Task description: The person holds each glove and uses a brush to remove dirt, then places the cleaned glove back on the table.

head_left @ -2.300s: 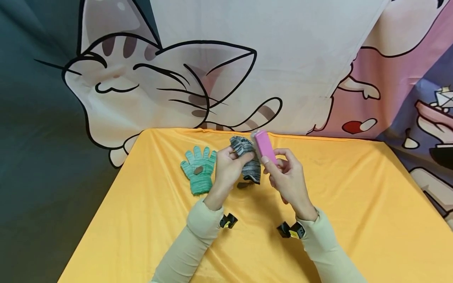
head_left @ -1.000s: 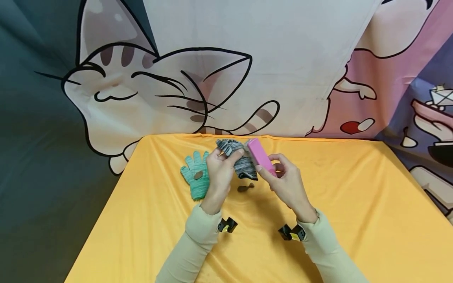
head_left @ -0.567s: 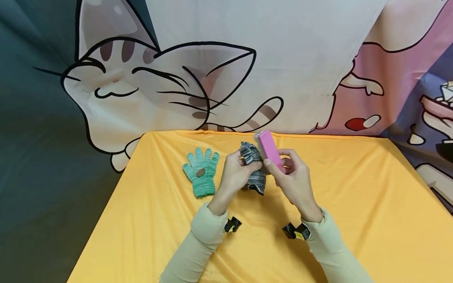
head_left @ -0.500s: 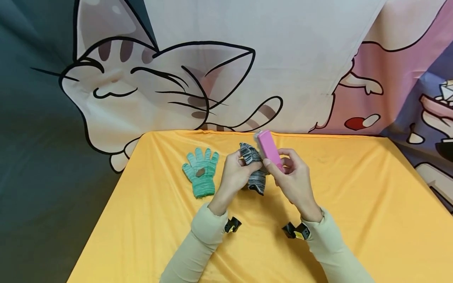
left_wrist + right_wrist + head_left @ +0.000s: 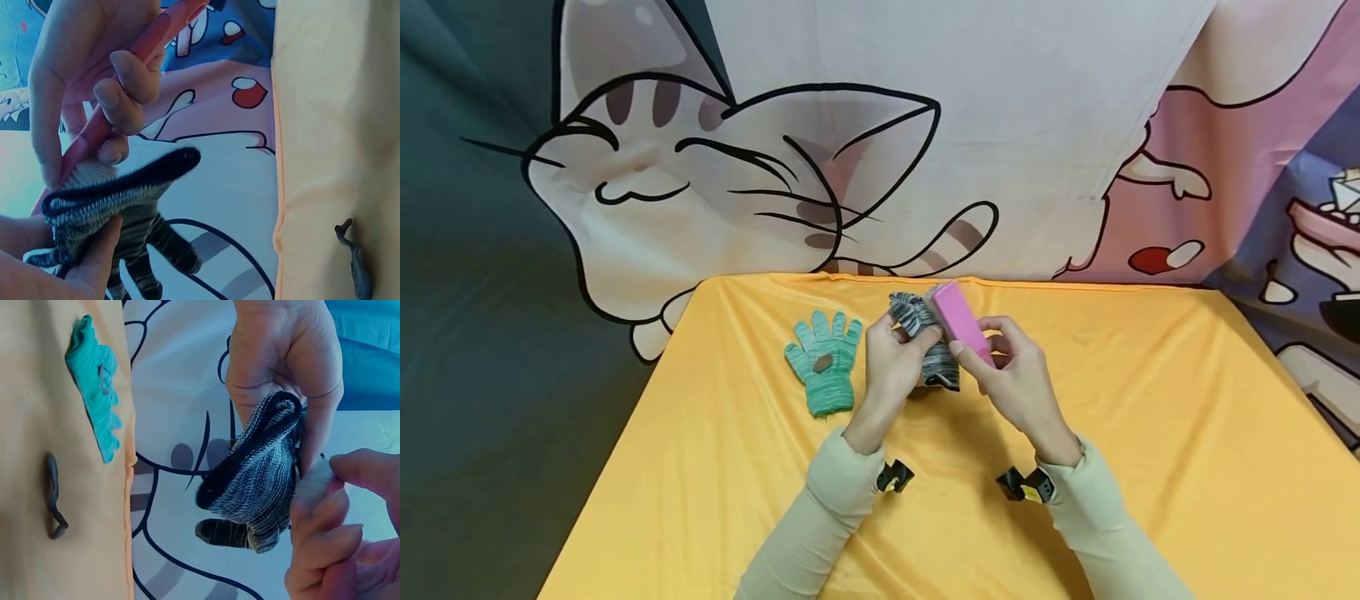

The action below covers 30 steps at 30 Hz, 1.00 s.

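My left hand [image 5: 891, 367] pinches a grey-and-black knit glove [image 5: 942, 365] between thumb and fingers, holding it raised over the table. In the left wrist view the glove's dark-edged cuff [image 5: 125, 181] faces the camera and its fingers hang down. My right hand [image 5: 1018, 379] grips a pink brush [image 5: 961, 321], its fingers curled round the handle. The brush's pale bristles [image 5: 90, 173] lie right against the glove. To the left, a green knit glove [image 5: 831, 392] lies flat, fingers pointing away, with a small brown-grey piece [image 5: 823, 362] on its palm.
A thin, bent dark-grey piece [image 5: 52, 487] lies on the yellow tablecloth [image 5: 1135, 433], mostly hidden behind my left hand in the head view. Behind the table's far edge hangs a cartoon-printed cloth [image 5: 1037, 125]. Each wrist carries a small black camera [image 5: 1026, 485].
Over the last second the brush and the grey glove shift right, then back left, still close together. Both hands keep their holds. The green glove stays in place.
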Tool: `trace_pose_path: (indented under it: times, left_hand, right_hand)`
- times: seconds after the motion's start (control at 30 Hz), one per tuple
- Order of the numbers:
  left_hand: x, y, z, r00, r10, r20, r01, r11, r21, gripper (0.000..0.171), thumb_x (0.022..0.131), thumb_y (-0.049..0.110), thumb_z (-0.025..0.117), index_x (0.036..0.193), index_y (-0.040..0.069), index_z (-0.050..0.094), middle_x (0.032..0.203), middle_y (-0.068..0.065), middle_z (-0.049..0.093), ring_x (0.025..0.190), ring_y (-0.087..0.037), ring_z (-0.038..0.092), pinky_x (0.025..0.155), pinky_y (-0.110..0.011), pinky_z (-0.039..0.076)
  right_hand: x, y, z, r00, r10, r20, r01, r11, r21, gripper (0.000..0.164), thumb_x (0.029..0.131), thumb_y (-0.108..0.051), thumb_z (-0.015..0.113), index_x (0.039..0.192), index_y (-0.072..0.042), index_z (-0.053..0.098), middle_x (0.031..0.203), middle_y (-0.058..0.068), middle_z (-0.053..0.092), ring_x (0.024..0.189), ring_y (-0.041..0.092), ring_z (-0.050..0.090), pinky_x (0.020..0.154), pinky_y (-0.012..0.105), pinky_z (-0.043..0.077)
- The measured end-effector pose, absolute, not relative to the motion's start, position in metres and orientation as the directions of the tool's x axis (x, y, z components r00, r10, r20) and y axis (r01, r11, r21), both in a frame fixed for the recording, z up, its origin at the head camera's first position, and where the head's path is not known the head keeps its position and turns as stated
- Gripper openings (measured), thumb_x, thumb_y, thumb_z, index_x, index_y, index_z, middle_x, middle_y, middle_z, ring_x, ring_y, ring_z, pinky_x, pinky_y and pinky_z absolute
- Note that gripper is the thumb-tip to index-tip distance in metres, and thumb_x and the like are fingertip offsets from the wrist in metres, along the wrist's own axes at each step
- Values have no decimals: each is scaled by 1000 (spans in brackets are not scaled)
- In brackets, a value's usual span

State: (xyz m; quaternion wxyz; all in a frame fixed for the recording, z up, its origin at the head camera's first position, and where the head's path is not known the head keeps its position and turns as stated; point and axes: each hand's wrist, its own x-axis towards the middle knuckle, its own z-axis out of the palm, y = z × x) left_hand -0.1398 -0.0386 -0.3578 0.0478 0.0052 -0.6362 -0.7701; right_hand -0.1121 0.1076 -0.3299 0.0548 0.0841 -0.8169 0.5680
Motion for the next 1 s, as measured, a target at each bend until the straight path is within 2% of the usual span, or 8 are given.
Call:
trace_pose_path:
  times: [0.17,0.63,0.77,0.83,0.9,1.0]
  left_hand:
    - [-144,-42,-359,-988,-149,45,88,-298,951,27,82,-1,64,108,-3,58,96,-21,66,75,-18,64,70,-34,54]
    - [-149,-46,-359,-956,-272,108,223,-437,872,26,81,-3,65,104,-9,54,98,-22,63,90,-27,64,81,-37,51]
    - [-148,-46,-358,-954,-277,110,223,-418,881,26,81,-1,65,103,-9,54,94,-18,63,83,-21,63,77,-33,53]
    - [-148,-46,-357,-956,-274,106,213,-398,892,24,82,0,66,102,-8,55,91,-15,63,73,-16,61,69,-27,52]
    - [-146,-45,-357,-961,-257,103,196,-370,908,22,82,2,66,100,-7,56,87,-15,63,57,-10,52,56,-22,47]
    - [-143,-41,-358,-976,-194,96,158,-338,928,22,83,3,65,102,-5,58,88,-16,65,51,-7,48,52,-20,44]
  right_hand:
    - [-113,107,-330,-981,-106,160,-187,341,-921,29,84,-18,67,106,-5,53,76,14,57,47,18,50,41,25,43]
    - [-112,108,-329,-983,-120,140,-176,378,-909,28,84,-19,67,105,-6,54,78,13,58,51,19,54,43,26,45]
    - [-112,109,-328,-982,-102,161,-188,390,-901,29,84,-18,68,106,-5,55,77,14,58,50,17,52,43,26,44]
    - [-111,109,-327,-980,-85,179,-198,392,-898,29,84,-18,68,106,-5,55,76,13,57,48,15,50,43,25,44]
    - [-111,109,-327,-978,-67,199,-209,383,-900,30,84,-17,68,107,-5,54,76,12,58,46,14,49,42,25,43]
    - [-110,109,-327,-972,-47,231,-232,354,-906,31,84,-17,68,109,-6,54,77,11,59,46,15,49,42,25,44]
